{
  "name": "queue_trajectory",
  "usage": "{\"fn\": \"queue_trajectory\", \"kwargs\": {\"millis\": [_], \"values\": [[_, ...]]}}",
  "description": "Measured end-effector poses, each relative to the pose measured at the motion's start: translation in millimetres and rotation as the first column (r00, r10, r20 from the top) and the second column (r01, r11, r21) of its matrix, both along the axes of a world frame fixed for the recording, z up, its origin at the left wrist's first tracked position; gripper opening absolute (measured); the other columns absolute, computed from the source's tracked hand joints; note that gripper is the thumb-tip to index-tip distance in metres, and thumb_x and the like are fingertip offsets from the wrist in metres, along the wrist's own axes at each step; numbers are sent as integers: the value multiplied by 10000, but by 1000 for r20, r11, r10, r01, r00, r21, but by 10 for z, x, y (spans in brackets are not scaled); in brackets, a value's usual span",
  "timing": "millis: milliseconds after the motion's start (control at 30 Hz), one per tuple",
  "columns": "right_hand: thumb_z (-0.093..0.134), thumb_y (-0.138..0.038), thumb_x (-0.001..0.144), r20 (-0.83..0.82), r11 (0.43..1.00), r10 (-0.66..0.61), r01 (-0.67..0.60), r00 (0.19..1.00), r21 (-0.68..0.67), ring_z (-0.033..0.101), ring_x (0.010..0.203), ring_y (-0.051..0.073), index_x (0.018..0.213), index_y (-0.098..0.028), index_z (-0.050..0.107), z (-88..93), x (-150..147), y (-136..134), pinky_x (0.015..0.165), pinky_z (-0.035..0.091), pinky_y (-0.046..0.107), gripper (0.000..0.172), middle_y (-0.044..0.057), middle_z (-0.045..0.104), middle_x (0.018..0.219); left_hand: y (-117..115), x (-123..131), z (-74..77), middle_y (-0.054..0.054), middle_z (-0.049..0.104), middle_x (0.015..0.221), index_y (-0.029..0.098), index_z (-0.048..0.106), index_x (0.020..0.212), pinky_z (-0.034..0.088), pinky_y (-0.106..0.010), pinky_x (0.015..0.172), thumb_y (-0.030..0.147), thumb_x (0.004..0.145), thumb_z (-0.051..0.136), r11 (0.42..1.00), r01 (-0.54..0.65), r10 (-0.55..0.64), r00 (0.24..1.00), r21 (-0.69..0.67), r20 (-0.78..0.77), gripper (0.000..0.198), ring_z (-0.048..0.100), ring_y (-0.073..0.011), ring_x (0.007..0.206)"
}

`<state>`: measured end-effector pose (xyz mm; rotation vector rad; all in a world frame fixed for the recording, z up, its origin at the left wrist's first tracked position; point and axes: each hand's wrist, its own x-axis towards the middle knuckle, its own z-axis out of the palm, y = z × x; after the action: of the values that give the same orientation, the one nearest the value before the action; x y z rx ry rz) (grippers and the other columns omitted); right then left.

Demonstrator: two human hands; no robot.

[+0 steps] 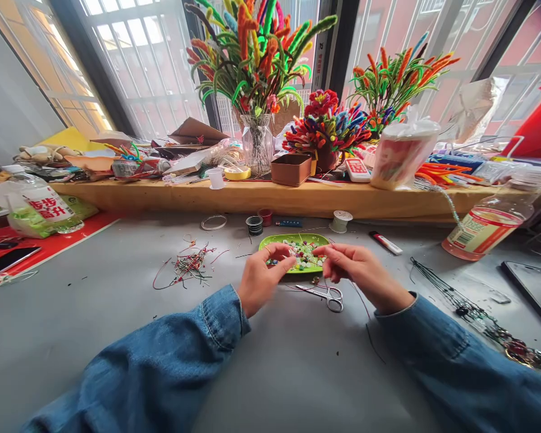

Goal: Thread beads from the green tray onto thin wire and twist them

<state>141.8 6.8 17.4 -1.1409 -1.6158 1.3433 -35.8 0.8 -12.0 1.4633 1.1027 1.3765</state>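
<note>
My left hand is pinched shut over the near left edge of a green tray full of small coloured beads. Its thumb and forefinger press on something too small to name. My right hand is also pinched, at the tray's right edge, and a thin red thread trails from it toward my sleeve. Small scissors lie on the grey table between my two wrists. Both arms wear blue denim sleeves.
A pile of thread scraps lies left of the tray, with wire spools and a white spool behind. A beaded strand, a bottle and a tablet are at right. A wooden shelf holds pipe-cleaner flowers in a vase.
</note>
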Motion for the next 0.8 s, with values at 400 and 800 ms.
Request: {"fn": "queue_trajectory", "kwargs": {"millis": [400, 800], "values": [[366, -258, 811, 524, 912, 248, -379, 815, 158, 459, 359, 80, 1316, -242, 184, -168, -126, -235, 433, 391, 181, 537, -53, 512, 463, -72, -37, 89, -5, 536, 609, 141, 584, 742, 430, -208, 563, 237, 628, 629, 679, 629, -521, 776, -379, 355, 156, 519, -83, 556], [405, -238, 769, 541, 866, 353, -485, 764, 120, 486, 441, 102, 1217, -203, 326, -139, -84, -266, 446, 387, 202, 455, -7, 585, 624, -60, -118, 74, -83, 594, 885, 148, 616, 721, 442, -271, 621, 234, 569, 649, 504, 766, -717, 629, -399, 301, 178, 556, -146, 674]]}}
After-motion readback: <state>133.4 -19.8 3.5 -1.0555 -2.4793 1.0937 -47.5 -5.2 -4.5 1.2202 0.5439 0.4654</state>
